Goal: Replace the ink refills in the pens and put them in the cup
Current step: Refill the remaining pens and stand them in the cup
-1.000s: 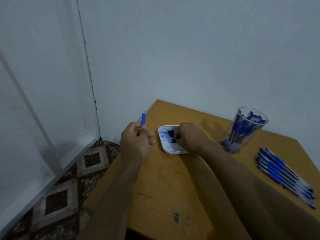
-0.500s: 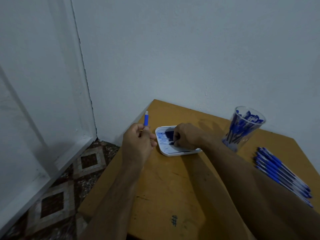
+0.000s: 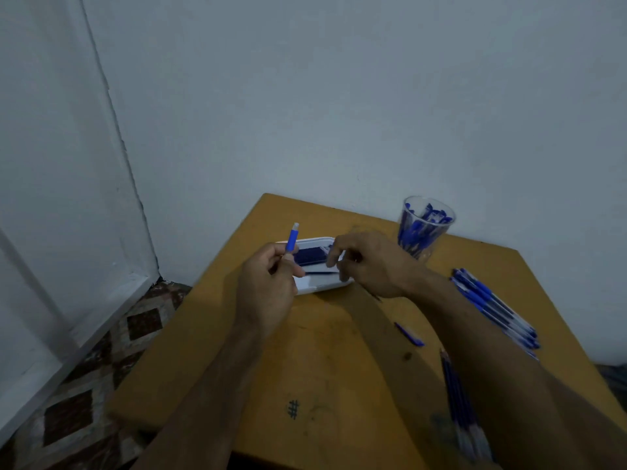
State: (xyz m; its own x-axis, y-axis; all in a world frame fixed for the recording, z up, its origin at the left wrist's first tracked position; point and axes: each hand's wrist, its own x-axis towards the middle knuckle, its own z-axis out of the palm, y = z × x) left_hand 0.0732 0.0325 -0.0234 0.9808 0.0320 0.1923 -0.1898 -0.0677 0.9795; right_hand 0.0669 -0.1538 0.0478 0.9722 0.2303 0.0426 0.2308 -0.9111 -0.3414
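the left hand (image 3: 268,286) grips a blue pen barrel (image 3: 291,238) that sticks up out of its curled fingers, tip end pale. just beyond and to the right of it the right hand (image 3: 369,262) hovers over a white tray (image 3: 319,286), pinching a thin dark refill (image 3: 320,272) that runs sideways from its fingertips toward the left thumb. more dark refills lie in the tray under the right hand's fingers. beyond the right wrist stands a clear cup (image 3: 425,225) with blue pens in it. to the right of the right forearm a row of blue pens (image 3: 495,308) lies on the yellow table (image 3: 325,361); a small blue cap (image 3: 409,334) lies just left of that forearm, and a bundle of refills (image 3: 458,401) lies nearer the elbow.
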